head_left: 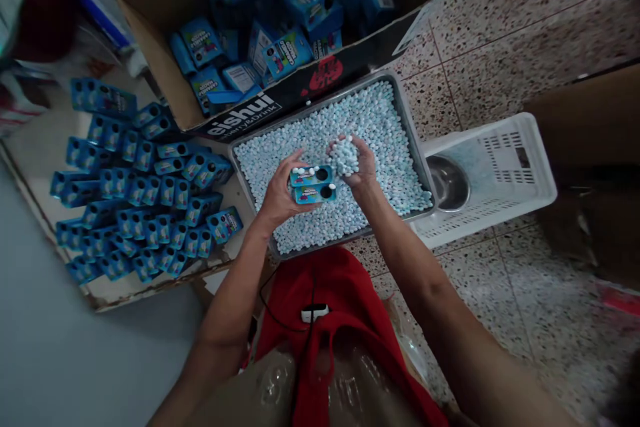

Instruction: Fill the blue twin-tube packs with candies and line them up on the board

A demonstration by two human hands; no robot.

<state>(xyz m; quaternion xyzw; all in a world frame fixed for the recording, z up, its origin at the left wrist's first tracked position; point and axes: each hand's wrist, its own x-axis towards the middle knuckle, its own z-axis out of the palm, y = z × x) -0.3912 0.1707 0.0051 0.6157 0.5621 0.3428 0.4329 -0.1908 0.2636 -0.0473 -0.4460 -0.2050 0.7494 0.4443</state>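
My left hand (281, 192) is closed around two small blue candy boxes (306, 195), held side by side above a metal tray (421, 163). Each box has a dark round hole in its upward face, and a few candies lie on top of them. Just to the right, my right hand (364, 163) cups a heap of pale blue and white candies (345, 157), close to the boxes' holes. Loose candies of the same kind (320, 230) fill the tray beneath both hands.
Many blue boxes (150, 190) stand in rows on the table at left. Beyond the tray, a cardboard carton (150, 33) holds more blue boxes. On the right is a white plastic basket (537, 167) with a metal bowl (453, 181) inside. Speckled floor tiles (505, 47) show beyond.
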